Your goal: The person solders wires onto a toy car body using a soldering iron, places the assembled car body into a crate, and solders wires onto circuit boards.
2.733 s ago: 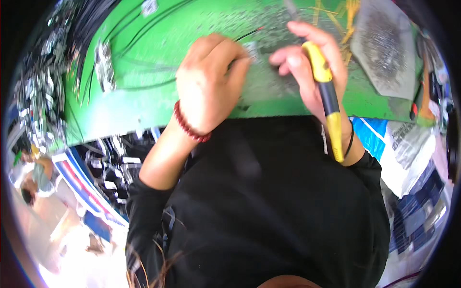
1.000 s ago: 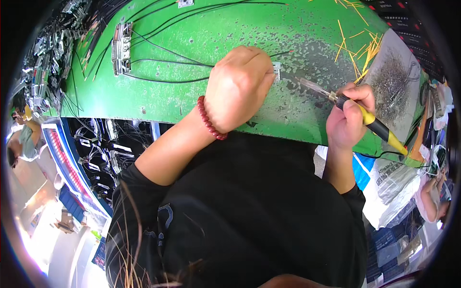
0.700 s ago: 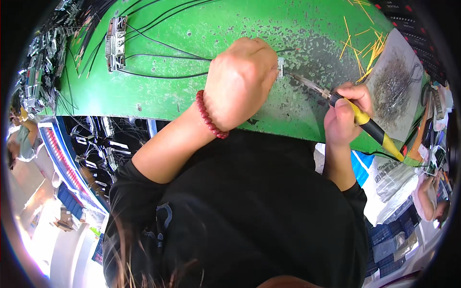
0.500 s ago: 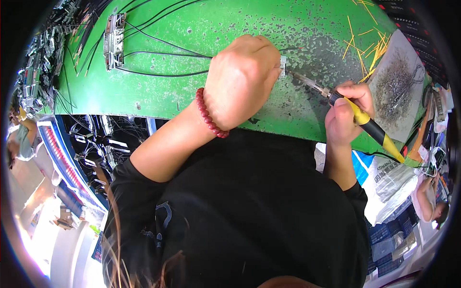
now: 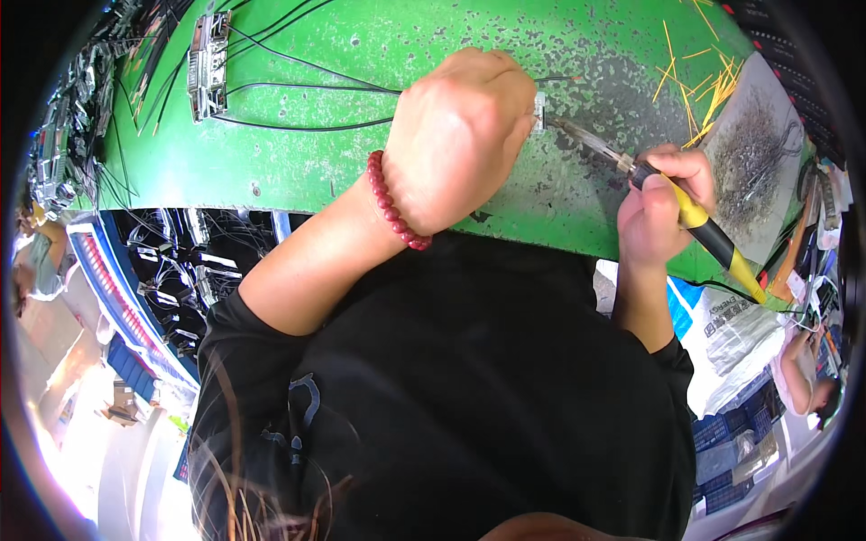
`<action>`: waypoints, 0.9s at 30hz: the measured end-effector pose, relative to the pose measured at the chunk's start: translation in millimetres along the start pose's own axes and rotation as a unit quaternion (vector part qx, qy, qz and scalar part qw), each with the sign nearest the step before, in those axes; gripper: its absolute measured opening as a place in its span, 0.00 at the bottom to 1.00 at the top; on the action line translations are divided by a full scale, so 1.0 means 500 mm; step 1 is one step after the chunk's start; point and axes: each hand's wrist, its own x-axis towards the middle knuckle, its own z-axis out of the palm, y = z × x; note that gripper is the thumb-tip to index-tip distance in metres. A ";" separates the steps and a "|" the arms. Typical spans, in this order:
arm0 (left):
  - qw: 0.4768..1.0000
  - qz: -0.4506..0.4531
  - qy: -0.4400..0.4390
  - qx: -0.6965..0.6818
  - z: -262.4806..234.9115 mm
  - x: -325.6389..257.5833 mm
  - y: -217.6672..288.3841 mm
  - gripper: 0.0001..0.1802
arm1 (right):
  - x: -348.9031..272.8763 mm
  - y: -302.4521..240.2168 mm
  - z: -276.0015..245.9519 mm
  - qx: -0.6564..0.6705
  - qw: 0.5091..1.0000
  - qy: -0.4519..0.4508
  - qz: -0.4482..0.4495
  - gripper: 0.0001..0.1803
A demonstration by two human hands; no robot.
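My right hand (image 5: 663, 203) grips a yellow and black soldering iron (image 5: 710, 236) like a pen. The iron's tip points left, beside a small whitish piece (image 5: 540, 112) at the fingertips of my left hand (image 5: 465, 144); whether they touch I cannot make out. My left hand is closed, back upward, over black wires (image 5: 316, 87) whose other ends run to a silver metal-cased part (image 5: 208, 68) on the left. Past my knuckles, one wire end (image 5: 564, 78) sticks out to the right. My left fingertips are mostly hidden.
The worn green table (image 5: 298, 171) carries thin yellow sticks (image 5: 717, 99) at the right, near a sheet (image 5: 753, 153) covered in dark residue. More metal parts (image 5: 59, 153) and wires pile up at the far left. Below the table edge stands a blue bin (image 5: 131, 298) beside wired parts.
Both hands, the iron and the small piece have shifted slightly up and right in the picture, as the view itself moved a little. Both grips look the same.
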 end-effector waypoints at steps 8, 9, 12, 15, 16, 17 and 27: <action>0.999 -0.014 -0.030 0.004 -0.006 0.006 0.003 0.04 | 0.002 -0.005 0.008 -0.016 1.000 0.013 0.012 0.07; 0.999 -0.014 -0.030 0.003 -0.006 0.007 0.004 0.04 | 0.003 -0.006 0.008 -0.013 1.000 0.007 0.010 0.07; 1.000 -0.009 -0.026 0.004 -0.005 0.008 0.003 0.04 | 0.004 -0.008 0.013 -0.020 1.000 0.001 0.017 0.07; 0.999 -0.009 -0.032 0.003 -0.006 0.009 0.002 0.04 | 0.004 -0.008 0.015 -0.030 0.999 0.002 0.030 0.07; 0.999 -0.004 -0.032 0.004 -0.006 0.009 0.002 0.04 | 0.004 -0.007 0.014 -0.031 0.999 0.006 0.034 0.07; 0.999 0.000 -0.032 0.004 -0.006 0.009 0.002 0.04 | 0.003 -0.005 0.013 -0.032 0.999 0.006 0.034 0.07; 1.000 0.001 -0.029 0.006 -0.008 0.011 0.005 0.04 | 0.001 0.010 0.000 0.022 0.997 0.045 -0.054 0.09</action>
